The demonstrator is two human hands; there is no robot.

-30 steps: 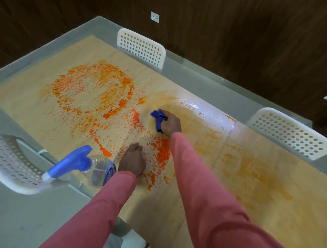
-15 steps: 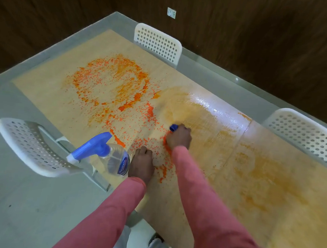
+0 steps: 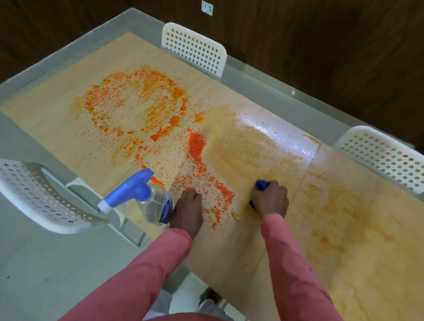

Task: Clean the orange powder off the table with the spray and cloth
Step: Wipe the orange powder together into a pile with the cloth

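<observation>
Orange powder (image 3: 135, 102) lies scattered in a ring on the left half of the wooden table (image 3: 226, 247), with a denser heap (image 3: 196, 142) and a trail (image 3: 214, 187) near the front. My right hand (image 3: 271, 201) grips a crumpled blue cloth (image 3: 261, 185) and presses it on the table, right of the trail. My left hand (image 3: 187, 208) rests on the table with curled fingers, holding nothing. A clear spray bottle (image 3: 154, 201) with a blue trigger stands just left of it, by the table edge.
A wet, shiny wiped patch (image 3: 261, 143) lies beyond the cloth, and faint orange smears (image 3: 349, 229) cover the right half. White perforated chairs stand at the near left (image 3: 37, 195), far middle (image 3: 194, 49) and far right (image 3: 388, 157).
My right hand has dragged the cloth toward me and to the right, out of the thick powder. The left hand and bottle have stayed put while the camera shifted.
</observation>
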